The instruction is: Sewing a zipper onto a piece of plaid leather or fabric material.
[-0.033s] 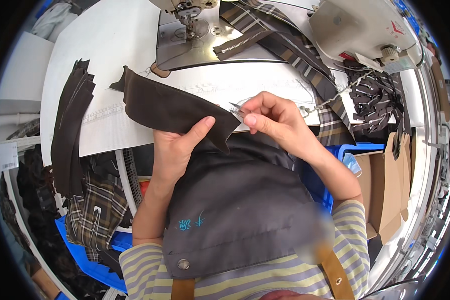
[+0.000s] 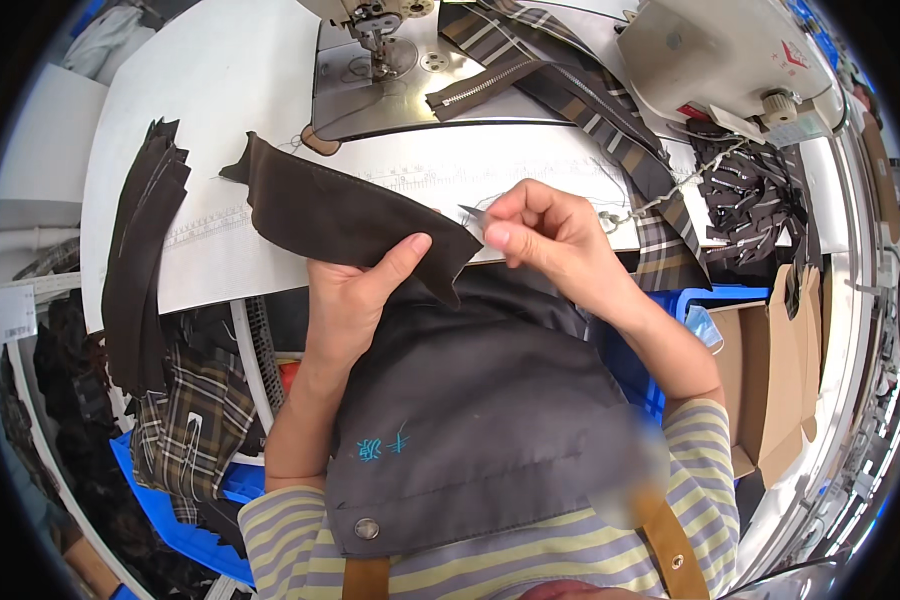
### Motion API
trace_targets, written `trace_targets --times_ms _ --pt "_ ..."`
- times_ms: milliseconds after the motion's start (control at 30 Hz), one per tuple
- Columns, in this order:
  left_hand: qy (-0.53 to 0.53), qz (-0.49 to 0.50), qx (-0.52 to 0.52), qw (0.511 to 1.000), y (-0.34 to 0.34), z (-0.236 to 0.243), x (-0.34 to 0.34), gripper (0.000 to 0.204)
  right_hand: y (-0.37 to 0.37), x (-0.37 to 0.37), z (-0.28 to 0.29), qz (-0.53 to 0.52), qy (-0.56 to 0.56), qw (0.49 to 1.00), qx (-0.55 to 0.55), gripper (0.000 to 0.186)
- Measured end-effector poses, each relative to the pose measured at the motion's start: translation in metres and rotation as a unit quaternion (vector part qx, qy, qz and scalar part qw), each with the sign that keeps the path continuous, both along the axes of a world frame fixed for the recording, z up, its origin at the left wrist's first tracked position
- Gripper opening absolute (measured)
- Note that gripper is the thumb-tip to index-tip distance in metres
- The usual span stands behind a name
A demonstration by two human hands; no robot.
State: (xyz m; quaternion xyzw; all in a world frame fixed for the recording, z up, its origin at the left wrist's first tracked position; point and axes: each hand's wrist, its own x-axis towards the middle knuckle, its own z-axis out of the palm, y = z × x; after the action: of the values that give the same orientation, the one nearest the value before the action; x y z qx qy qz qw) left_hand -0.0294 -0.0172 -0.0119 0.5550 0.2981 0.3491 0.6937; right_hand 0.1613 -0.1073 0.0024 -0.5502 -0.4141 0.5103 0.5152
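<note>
White worktop (image 2: 225,80) with ruler markings (image 2: 205,226) along it. Sewing machine (image 2: 720,60) sits on top, dark fabric strips (image 2: 142,220) droop off the front at left, plaid strips (image 2: 670,262) trail across the right, dark heap (image 2: 755,200) just past those.

White flat bench (image 2: 220,90): layout.
Left: long dark fabric strips (image 2: 145,250), overhanging front edge. Behind dark fabric panel (image 2: 330,205): silvery metal sewing-machine plate (image 2: 370,110). Right: dark narrow-strip pile (image 2: 760,200); brown cardboard box (image 2: 790,400) before it.
</note>
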Motion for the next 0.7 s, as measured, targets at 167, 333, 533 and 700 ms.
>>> trace_targets --times_ms 167,333,533,700 --pt "-0.006 -0.003 -0.006 1.000 -0.001 0.000 -0.002 0.025 0.004 0.009 0.012 -0.038 0.068 0.997 0.028 0.022" --pt "-0.007 -0.025 0.004 1.000 -0.003 0.002 0.003 0.029 0.011 0.003 0.009 0.050 -0.015 0.999 -0.013 0.019" --pt "0.006 0.069 0.027 0.997 -0.007 0.006 0.004 0.015 0.016 0.023 -0.006 -0.090 -0.025 0.996 0.007 0.014" --pt "-0.013 0.044 0.010 0.999 -0.001 0.006 -0.002 0.014 0.008 0.055 0.007 -0.090 -0.180 0.979 0.027 0.017"
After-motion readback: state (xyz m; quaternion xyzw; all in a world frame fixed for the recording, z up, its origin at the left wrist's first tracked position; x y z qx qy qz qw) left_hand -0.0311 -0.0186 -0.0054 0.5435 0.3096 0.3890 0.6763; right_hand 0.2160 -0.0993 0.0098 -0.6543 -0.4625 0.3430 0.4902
